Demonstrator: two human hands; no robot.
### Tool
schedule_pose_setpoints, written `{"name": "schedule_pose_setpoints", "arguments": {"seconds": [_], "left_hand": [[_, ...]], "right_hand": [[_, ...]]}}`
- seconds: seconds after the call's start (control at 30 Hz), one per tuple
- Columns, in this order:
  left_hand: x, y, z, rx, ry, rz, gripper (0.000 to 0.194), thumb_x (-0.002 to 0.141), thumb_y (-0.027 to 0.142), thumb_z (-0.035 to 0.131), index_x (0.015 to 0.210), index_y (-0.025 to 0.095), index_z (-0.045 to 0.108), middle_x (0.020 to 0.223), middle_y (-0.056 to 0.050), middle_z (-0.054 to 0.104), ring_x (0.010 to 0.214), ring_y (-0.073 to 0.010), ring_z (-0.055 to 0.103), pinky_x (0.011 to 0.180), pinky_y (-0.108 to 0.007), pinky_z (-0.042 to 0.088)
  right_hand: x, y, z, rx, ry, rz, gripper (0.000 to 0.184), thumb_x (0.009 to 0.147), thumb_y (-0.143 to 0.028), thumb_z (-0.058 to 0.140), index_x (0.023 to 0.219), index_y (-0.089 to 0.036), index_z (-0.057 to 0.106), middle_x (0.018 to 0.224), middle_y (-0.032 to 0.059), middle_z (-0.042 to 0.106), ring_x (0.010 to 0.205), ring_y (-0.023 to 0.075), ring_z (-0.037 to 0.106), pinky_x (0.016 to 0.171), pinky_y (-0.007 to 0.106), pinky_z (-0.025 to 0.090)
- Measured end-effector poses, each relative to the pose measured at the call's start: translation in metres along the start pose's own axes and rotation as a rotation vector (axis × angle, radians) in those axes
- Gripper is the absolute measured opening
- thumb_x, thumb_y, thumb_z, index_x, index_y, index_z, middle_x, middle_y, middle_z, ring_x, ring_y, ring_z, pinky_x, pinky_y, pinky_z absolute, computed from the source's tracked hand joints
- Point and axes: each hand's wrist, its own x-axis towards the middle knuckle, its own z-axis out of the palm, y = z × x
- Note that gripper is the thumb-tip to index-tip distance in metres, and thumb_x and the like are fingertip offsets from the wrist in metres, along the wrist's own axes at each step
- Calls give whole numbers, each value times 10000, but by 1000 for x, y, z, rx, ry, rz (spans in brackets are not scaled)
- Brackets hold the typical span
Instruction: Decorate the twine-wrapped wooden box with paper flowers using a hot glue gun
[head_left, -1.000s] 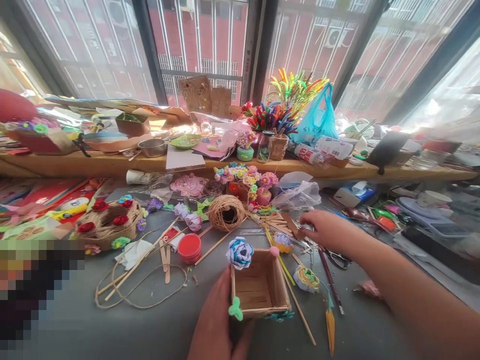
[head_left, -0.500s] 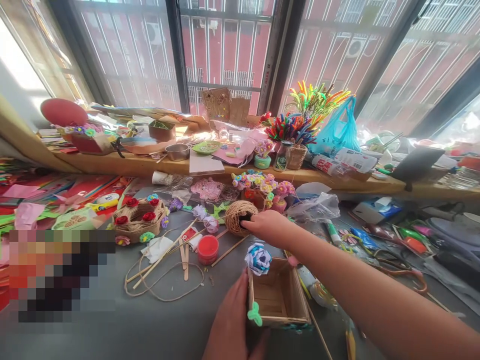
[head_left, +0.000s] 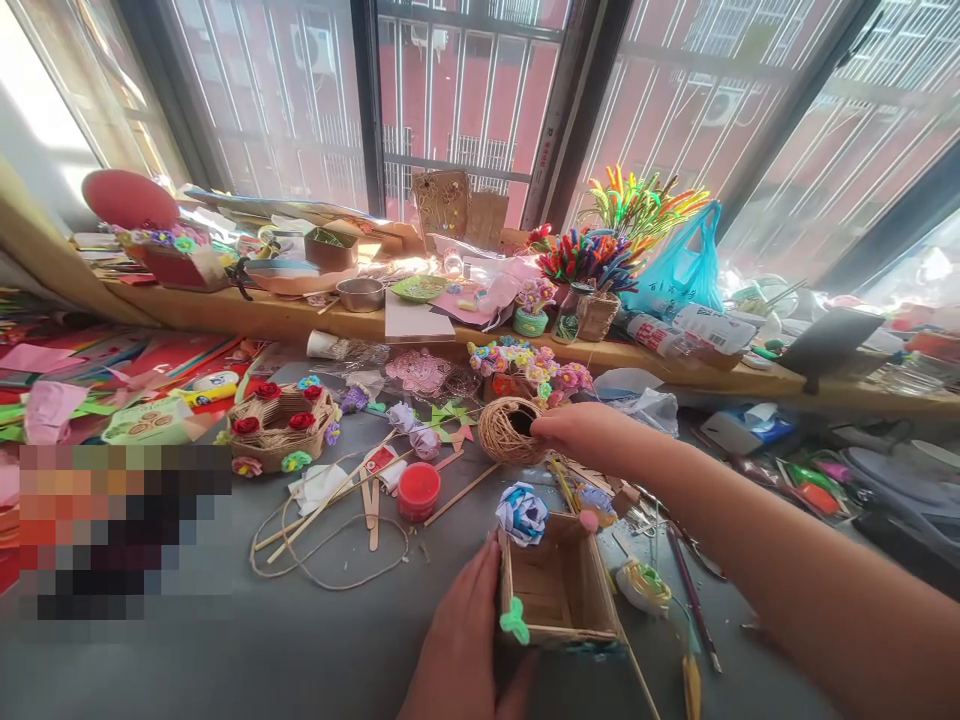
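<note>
My left hand grips an open-topped wooden box at its left wall, with the thumb near the front. A blue-and-white folded paper flower sits on the box's back left corner. A green fuzzy sprout shape is on its front left corner, and a pink pompom on the back right one. Beyond the box, my right hand has its fingers closed on the rim of a hollow ball of brown twine. Its fingertips are partly hidden at the ball's dark opening.
Left of the box stand a red-lidded tub, craft sticks and a loop of string. A twine-wrapped basket with red roses sits farther left. A purple pen and a brush lie at right. The crowded windowsill runs behind.
My right hand has moved the twine ball to the right and slightly toward the back. My left hand stays on the box. The view has shifted slightly.
</note>
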Motion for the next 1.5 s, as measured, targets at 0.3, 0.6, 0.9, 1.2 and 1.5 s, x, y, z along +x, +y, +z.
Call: {"name": "schedule_pose_setpoints", "arguments": {"seconds": [0.3,0.6,0.9,1.2,1.5], "left_hand": [[4,4,-11,33,-46,35,1042,903,224,677,1712,262,23,1708,-172,385,1528,-365,466,1167,-556,531],[6,1,-12,57,-70,19,1027,920,266,677,1710,273,21,1699,-161,407,1529,-353,467,1171,-528,531],[5,1,-10,86,-43,31,1024,917,259,691,1712,259,45,1677,-177,443,1505,-365,498,1155,-516,546],[7,-5,-9,88,-37,45,1026,928,258,681,1718,278,25,1678,-177,439,1485,-393,515,1128,-537,567],[10,0,-13,62,-54,-3,958,954,266,649,1712,293,64,1674,-168,452,1487,-377,520,1150,-541,546]], "right_hand": [[-9,1,26,34,2,34,351,870,-27,577,1096,-244,734,942,53,799,792,247,735,617,295,408],[-33,-2,50,77,51,-47,235,949,-151,603,1141,-238,706,1013,67,775,864,238,704,673,301,442],[-15,-3,49,36,87,16,153,1016,-131,547,1049,-182,687,995,107,755,903,234,695,734,305,426],[5,-15,52,135,124,95,202,1025,-149,573,1174,-200,698,1068,100,774,989,222,712,787,283,464],[-107,-29,30,480,362,373,320,1083,-363,467,1022,-222,748,1000,93,778,926,245,722,823,344,555]]}}
